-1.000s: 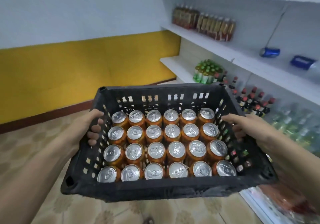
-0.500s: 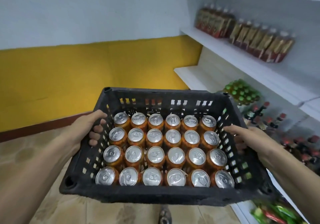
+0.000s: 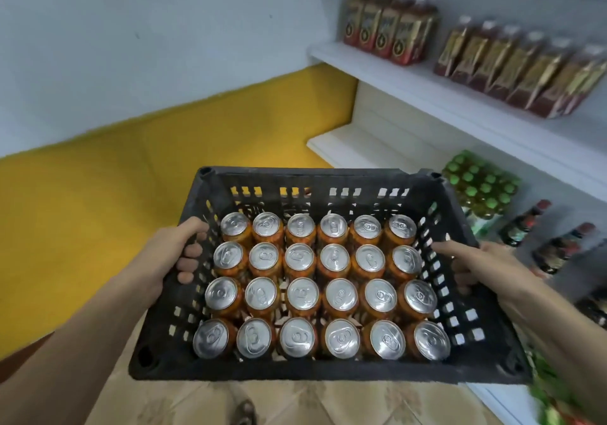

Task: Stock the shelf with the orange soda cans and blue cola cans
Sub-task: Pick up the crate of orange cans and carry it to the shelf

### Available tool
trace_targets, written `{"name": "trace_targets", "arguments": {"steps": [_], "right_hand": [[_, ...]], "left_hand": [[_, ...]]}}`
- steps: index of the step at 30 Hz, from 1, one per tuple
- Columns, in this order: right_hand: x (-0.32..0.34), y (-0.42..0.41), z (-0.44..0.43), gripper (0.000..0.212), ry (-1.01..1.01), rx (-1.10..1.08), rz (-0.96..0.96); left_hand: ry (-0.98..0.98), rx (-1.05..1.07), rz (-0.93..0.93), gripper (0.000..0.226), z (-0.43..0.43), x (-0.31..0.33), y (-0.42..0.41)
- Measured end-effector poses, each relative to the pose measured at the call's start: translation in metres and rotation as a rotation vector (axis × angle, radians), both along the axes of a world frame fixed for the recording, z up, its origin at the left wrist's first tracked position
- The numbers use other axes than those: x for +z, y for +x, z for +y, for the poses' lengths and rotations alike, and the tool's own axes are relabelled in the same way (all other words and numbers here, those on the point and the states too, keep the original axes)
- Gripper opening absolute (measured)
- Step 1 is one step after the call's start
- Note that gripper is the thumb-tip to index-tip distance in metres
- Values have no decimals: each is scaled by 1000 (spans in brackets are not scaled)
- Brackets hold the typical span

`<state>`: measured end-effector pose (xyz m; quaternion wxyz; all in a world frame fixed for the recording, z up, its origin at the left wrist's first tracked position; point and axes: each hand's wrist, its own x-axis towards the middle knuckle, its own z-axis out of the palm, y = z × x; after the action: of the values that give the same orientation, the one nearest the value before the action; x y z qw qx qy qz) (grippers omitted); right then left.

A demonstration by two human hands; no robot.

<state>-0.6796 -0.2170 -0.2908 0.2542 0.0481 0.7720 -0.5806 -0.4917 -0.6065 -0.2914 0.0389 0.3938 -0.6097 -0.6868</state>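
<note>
As hands grip crate, cans stand (lids upward).

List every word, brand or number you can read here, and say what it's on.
Nothing is legible.
On the cans: only silver tops show, no readable print.
On the red-and-gold pouches: labels too blurred.
On the dark bottles: labels too blurred.
On the crate: no lettering visible.

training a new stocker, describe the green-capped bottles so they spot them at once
Look at the white shelving on the right. Under the board holding the red-and-gold pouches, just beyond the far right corner of the black crate, sits a tight block of bottles. Their green caps set them apart from the dark, red-capped bottles to their right.
</note>
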Motion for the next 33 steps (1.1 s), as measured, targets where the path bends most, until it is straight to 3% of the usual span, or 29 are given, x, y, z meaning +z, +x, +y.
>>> {"name": "trace_targets", "arguments": {"steps": [10,20,33], "right_hand": [[-25,-78,-87,33,0,-295,-50],[-43,-193,-134,33,57,-380,-68],[-104,-262,-246,34,104,-708,-139]], "left_hand": [[-54,-242,-51,16,-122,-7,-185],[154,-278,-128,18,-169,-58,-325],[64,-602,-137,20,-272,-120,-539]]}}
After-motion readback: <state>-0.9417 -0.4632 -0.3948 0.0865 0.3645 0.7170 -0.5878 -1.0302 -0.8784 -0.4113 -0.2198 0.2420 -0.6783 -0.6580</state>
